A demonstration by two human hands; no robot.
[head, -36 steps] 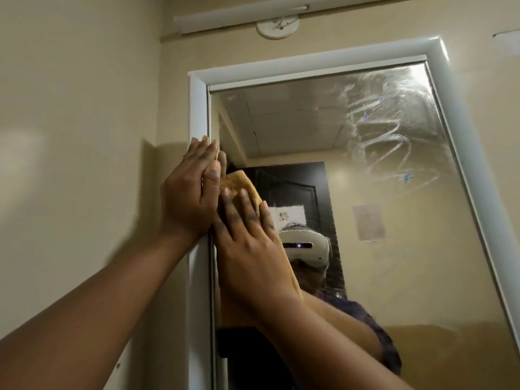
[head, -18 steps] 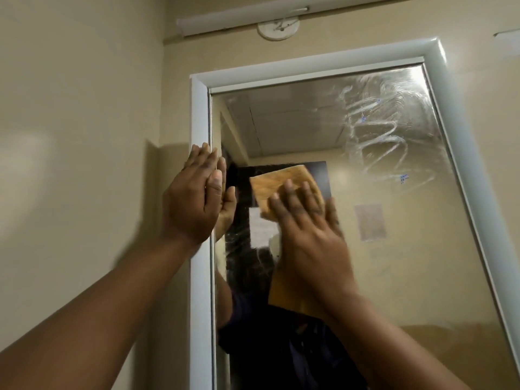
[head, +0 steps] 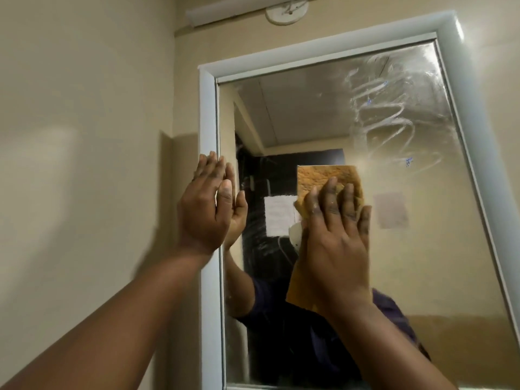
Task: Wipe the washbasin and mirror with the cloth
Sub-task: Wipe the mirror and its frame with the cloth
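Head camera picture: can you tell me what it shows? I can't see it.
A right hand presses an orange cloth flat against a streaky mirror. The left hand rests open on the mirror's white frame.

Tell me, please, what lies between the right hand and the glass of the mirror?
The orange cloth lies there: in the head view the right hand presses it flat against the mirror, with its upper edge showing above the fingertips.

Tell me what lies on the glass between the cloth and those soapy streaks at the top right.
Nothing visible. The right hand presses the cloth flat on the mirror, and only bare glass lies up to the streaks. The left hand rests at the left frame, out of the way.
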